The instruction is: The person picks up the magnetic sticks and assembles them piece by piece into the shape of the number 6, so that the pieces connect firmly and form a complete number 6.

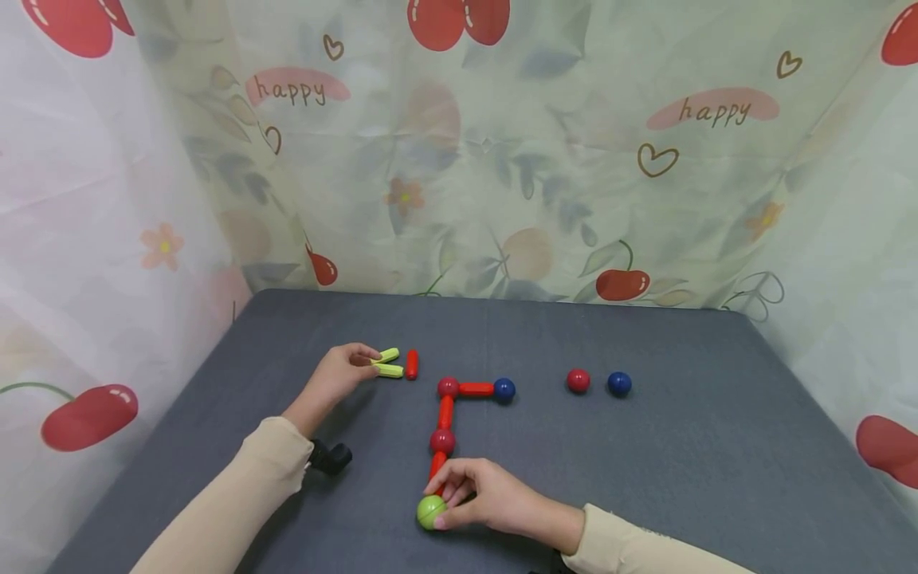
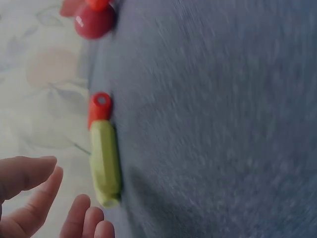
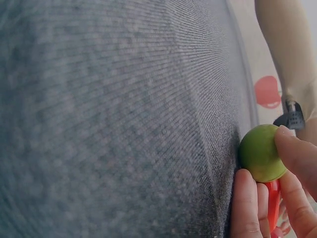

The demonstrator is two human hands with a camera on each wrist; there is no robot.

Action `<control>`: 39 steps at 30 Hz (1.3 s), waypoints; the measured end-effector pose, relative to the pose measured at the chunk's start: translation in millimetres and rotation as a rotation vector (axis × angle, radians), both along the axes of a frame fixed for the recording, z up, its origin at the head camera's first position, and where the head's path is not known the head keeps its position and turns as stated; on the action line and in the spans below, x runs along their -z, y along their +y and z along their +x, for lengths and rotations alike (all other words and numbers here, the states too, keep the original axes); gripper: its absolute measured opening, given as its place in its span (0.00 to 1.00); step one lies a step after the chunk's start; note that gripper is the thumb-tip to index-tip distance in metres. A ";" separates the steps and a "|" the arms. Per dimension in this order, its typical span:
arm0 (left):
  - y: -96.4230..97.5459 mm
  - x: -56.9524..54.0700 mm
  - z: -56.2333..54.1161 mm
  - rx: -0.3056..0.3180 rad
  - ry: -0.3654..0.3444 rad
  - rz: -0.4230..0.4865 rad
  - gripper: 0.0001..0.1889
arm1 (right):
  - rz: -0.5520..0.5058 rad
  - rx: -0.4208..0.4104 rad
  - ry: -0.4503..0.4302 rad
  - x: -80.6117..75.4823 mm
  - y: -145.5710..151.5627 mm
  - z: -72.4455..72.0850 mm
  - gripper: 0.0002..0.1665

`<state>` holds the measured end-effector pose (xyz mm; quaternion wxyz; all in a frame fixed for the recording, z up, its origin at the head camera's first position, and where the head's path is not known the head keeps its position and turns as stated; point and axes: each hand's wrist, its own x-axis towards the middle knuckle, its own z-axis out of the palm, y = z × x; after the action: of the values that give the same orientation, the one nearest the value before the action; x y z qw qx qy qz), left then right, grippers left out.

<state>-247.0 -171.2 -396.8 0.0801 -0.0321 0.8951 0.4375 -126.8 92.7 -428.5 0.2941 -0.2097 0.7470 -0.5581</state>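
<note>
In the head view, my right hand [image 1: 495, 498] pinches a light-green ball [image 1: 430, 513] at the near end of a joined chain of red rods and balls. Up from it run a red rod [image 1: 437, 465], a red ball [image 1: 442, 441], another rod and a red corner ball [image 1: 448, 388]. A red rod [image 1: 476, 389] leads right from that corner to a blue ball [image 1: 505, 391]. My left hand [image 1: 343, 371] hovers by two yellow-green rods [image 1: 390, 371], its fingers relaxed. In the left wrist view these fingers stand apart from a yellow-green rod [image 2: 105, 163].
A loose red rod [image 1: 412, 364] lies right of the yellow-green ones. Farther right on the grey tabletop [image 1: 681, 462] sit a loose red ball [image 1: 578, 381] and a loose blue ball [image 1: 619, 384]. A patterned curtain [image 1: 488, 175] surrounds the back and sides.
</note>
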 end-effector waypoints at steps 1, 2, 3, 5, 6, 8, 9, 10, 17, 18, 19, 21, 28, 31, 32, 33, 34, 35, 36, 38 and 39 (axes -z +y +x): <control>-0.7 1.0 -2.3 0.003 -0.008 -0.016 0.14 | 0.000 0.000 0.000 0.2 0.1 -0.1 0.16; -1.0 2.0 -4.5 0.004 -0.016 -0.031 0.14 | -0.001 0.001 0.000 0.5 0.2 -0.2 0.16; -1.3 3.2 -6.6 0.004 -0.025 -0.043 0.14 | -0.003 0.001 0.000 0.6 0.2 -0.3 0.16; -2.1 5.2 -10.4 0.006 -0.043 -0.057 0.14 | -0.006 0.002 -0.005 0.7 0.3 -0.6 0.17; -2.4 6.0 -11.9 0.009 -0.052 -0.062 0.14 | -0.007 0.002 -0.007 0.6 0.3 -0.5 0.17; -2.9 7.3 -14.2 0.019 -0.070 -0.066 0.15 | -0.006 0.003 -0.008 0.7 0.3 -0.5 0.16; -3.4 7.9 -15.1 0.026 -0.078 -0.065 0.15 | -0.005 0.003 -0.009 0.7 0.2 -0.4 0.16; -3.9 8.1 -15.9 0.033 -0.085 -0.064 0.15 | -0.004 0.004 -0.010 0.7 0.2 -0.4 0.16; -6.7 8.5 -20.7 0.094 -0.101 -0.082 0.17 | -0.009 0.004 -0.011 -0.2 0.0 -0.7 0.17; -6.7 8.5 -21.3 0.097 -0.102 -0.085 0.17 | -0.010 0.004 -0.013 -0.3 0.1 -0.8 0.17; -6.4 8.7 -21.7 0.096 -0.102 -0.085 0.16 | -0.012 0.005 -0.015 -0.4 0.1 -1.0 0.17; -5.9 10.0 -23.0 0.099 -0.096 -0.096 0.15 | -0.013 0.005 -0.014 -0.1 0.1 -1.2 0.17; -3.1 11.0 -24.1 0.146 -0.088 -0.147 0.12 | -0.019 0.002 -0.013 -0.9 0.0 -0.5 0.17; -2.2 10.7 -24.6 0.158 -0.083 -0.158 0.12 | -0.021 0.002 -0.016 -0.9 0.2 -0.8 0.17; -2.0 10.6 -24.8 0.159 -0.083 -0.158 0.12 | -0.021 0.001 -0.017 -0.8 0.3 -0.8 0.17; -1.9 10.5 -25.0 0.159 -0.083 -0.159 0.12 | -0.021 0.000 -0.017 -0.7 0.3 -0.8 0.17; -1.8 10.4 -25.1 0.160 -0.082 -0.160 0.12 | -0.023 -0.001 -0.017 -0.5 0.3 -1.0 0.17; -1.7 10.3 -25.1 0.159 -0.083 -0.159 0.12 | -0.024 -0.002 -0.018 -0.2 0.4 -1.1 0.17; -1.6 10.4 -25.2 0.152 -0.090 -0.157 0.11 | -0.025 -0.004 -0.017 0.0 0.4 -1.2 0.17; -1.7 10.2 -25.2 0.152 -0.102 -0.163 0.11 | -0.024 -0.007 -0.014 0.9 0.7 -1.3 0.16; -1.9 10.1 -25.2 0.148 -0.108 -0.166 0.11 | -0.024 -0.008 -0.013 1.1 0.8 -1.3 0.16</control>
<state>-272.2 -173.1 -406.9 0.1572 0.0041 0.9225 0.3525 -128.1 93.5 -429.7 0.2987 -0.2123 0.7376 -0.5671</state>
